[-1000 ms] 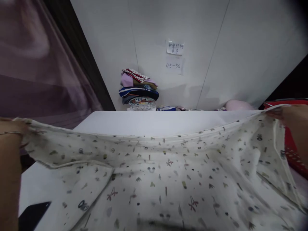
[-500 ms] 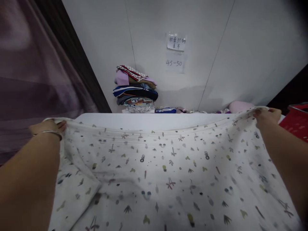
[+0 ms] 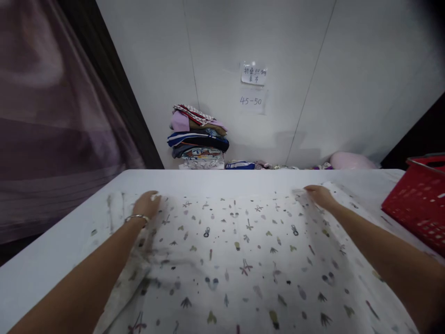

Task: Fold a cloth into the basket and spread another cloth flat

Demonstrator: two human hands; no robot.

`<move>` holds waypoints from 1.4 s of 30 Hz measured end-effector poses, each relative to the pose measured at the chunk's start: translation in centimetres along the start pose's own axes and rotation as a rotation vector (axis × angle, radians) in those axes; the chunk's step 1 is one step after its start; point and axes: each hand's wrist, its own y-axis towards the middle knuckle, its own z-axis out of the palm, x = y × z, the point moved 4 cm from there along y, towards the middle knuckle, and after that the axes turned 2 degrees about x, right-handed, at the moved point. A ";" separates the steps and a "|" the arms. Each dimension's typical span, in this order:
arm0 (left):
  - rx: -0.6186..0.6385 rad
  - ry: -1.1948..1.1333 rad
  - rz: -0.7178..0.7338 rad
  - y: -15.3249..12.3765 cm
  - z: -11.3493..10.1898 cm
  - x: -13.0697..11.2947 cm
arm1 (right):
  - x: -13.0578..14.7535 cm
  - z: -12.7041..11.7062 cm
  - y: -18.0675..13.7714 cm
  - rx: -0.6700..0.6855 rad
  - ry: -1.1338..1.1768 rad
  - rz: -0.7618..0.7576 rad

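A white cloth point(image 3: 239, 250) printed with small plants, starfish and other motifs is spread over the white table point(image 3: 257, 178) and runs down towards me. Its far edge lies a little short of the table's back edge. My left hand point(image 3: 149, 203), below a silver bangle, is closed on that edge at the left, somewhat blurred. Farther right, my right hand point(image 3: 319, 195) pinches the same edge. Cloth also reaches outward past both hands. Wrinkles and a turned-over flap show at the cloth's lower left.
A red basket point(image 3: 419, 199) stands at the table's right side. Behind the table is a stack of folded fabrics point(image 3: 200, 139), with a pink bundle point(image 3: 352, 161) farther right. Paper signs point(image 3: 253, 74) hang on the wall. A purple curtain point(image 3: 52, 130) hangs at the left.
Both hands have moved inward, closer together, and the cloth's far edge has come down onto the table. More of the tabletop and the red basket now show.
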 end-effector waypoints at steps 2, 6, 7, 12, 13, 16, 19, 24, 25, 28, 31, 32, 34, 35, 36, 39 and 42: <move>0.106 -0.012 0.118 -1.3 2.7 -3.3 | 2.2 4.1 -0.8 0.199 -0.206 -0.130; 0.329 -0.044 0.499 -4.3 8.3 -10.5 | 5.7 10.0 -2.0 0.464 -0.651 -0.386; 0.363 -0.059 0.567 -5.0 9.5 -12.0 | 6.1 10.6 -2.0 0.474 -0.687 -0.399; 0.397 0.005 0.667 -6.9 12.8 -16.6 | 6.4 10.7 -1.8 0.512 -0.736 -0.416; 0.385 0.049 0.677 -7.1 13.0 -17.1 | 6.2 10.4 -1.9 0.522 -0.738 -0.426; 0.349 0.182 0.701 -7.3 13.0 -17.8 | 5.8 9.0 -2.4 0.520 -0.737 -0.487; 0.330 0.243 0.706 -7.2 12.9 -17.9 | 4.9 7.6 -2.6 0.520 -0.761 -0.475; 0.342 0.164 0.685 -7.0 12.7 -18.3 | 3.6 6.6 -2.2 0.522 -0.774 -0.391; 0.370 0.142 0.654 -7.1 12.7 -18.4 | 3.6 6.5 -2.1 0.512 -0.771 -0.377; 0.449 0.122 0.594 -7.4 12.5 -18.9 | 3.5 6.4 -1.9 0.476 -0.753 -0.326; 0.427 0.168 0.610 -7.6 12.1 -19.4 | 3.8 6.1 -1.5 0.425 -0.723 -0.253; 0.400 0.179 0.594 -7.5 12.0 -19.5 | 3.9 5.9 -1.3 0.407 -0.712 -0.227; 0.352 0.186 0.522 -7.0 12.0 -19.5 | 4.2 5.7 -0.5 0.371 -0.692 -0.182; 0.333 0.195 0.483 -6.7 12.1 -19.4 | 4.4 5.6 -0.1 0.353 -0.685 -0.164; 0.319 0.209 0.448 -6.3 12.4 -19.5 | 4.6 5.6 0.4 0.335 -0.680 -0.150; 0.322 0.256 0.378 -5.1 13.5 -19.8 | 4.8 6.4 1.9 0.293 -0.684 -0.108; 0.367 0.290 0.331 -4.3 14.6 -20.1 | 4.5 7.6 2.4 0.292 -0.702 -0.068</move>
